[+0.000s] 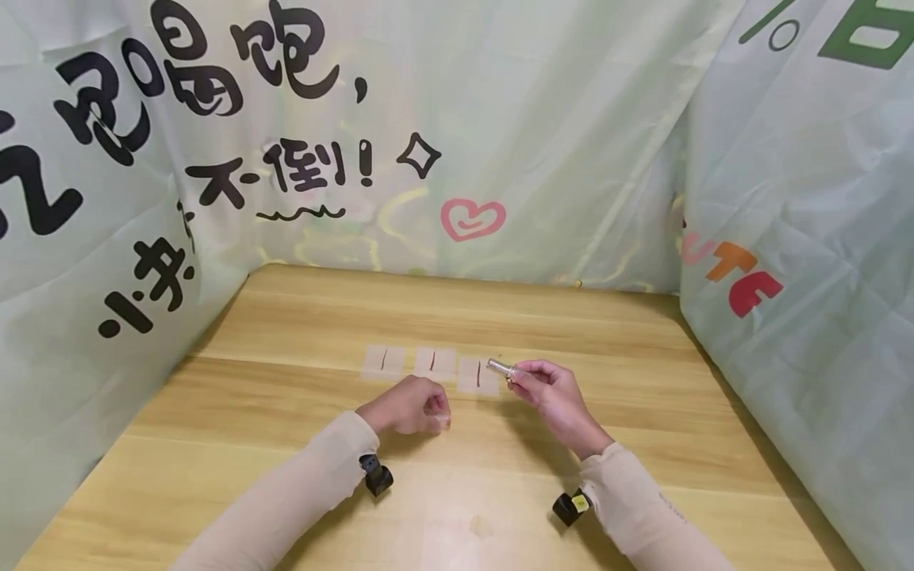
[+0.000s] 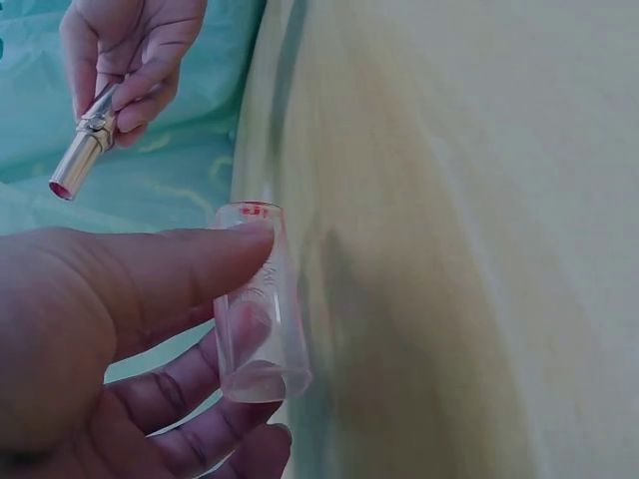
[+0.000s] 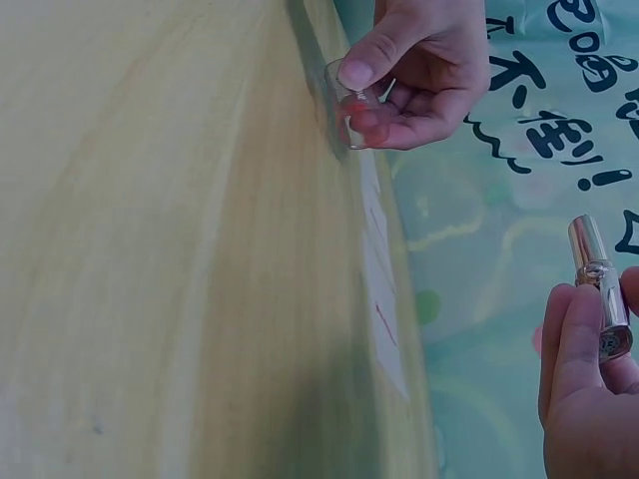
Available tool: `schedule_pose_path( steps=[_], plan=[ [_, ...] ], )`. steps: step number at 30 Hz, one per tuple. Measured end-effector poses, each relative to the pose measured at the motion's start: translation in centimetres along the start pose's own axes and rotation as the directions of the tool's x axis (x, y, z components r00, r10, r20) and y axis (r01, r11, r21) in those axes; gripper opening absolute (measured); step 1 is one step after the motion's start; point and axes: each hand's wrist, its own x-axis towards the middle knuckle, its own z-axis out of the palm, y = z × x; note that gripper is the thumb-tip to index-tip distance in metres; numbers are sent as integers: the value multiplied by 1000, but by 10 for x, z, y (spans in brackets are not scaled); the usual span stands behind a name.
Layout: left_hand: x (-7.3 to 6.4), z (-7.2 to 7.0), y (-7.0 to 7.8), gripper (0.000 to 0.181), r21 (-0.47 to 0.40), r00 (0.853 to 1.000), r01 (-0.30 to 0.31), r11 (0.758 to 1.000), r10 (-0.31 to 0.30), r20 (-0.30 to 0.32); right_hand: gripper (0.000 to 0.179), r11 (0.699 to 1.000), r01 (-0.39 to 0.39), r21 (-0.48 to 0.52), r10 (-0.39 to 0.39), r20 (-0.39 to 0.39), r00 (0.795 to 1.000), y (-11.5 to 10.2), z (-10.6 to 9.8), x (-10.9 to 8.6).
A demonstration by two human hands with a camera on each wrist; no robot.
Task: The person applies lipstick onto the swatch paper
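Observation:
My left hand (image 1: 407,404) pinches a clear lipstick cap (image 2: 288,339) between thumb and fingers, a little above the table. Red marking shows at the cap's upper end in the left wrist view. The silvery lipstick tube (image 1: 501,367) is in my right hand (image 1: 560,403), its open end tilted up and to the left. A little red shows inside that end in the left wrist view. Three pale, thin squares lie in a row beyond the hands: a left one (image 1: 373,362), a middle one (image 1: 444,365) and a right one (image 1: 467,379). Each bears one dark red stroke.
A light wood-grain table (image 1: 286,476) spreads under both arms. Pale green printed curtains (image 1: 571,119) enclose its back and sides. Each sleeved forearm wears a small black camera, one on the left wrist (image 1: 377,476) and one on the right wrist (image 1: 569,507).

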Motion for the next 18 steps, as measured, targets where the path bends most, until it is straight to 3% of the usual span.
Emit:
schedule_pose_path(
  steps=[8,18],
  plan=[
    [2,-8,2,11,-16,992,-68,998,66,-104,11,999,45,24,-44,-6,999,-6,0,2],
    [4,-14,6,19,-119,979,-45,992,21,-202,11,996,88,3,-88,-6,996,-11,4,3]
  ],
)
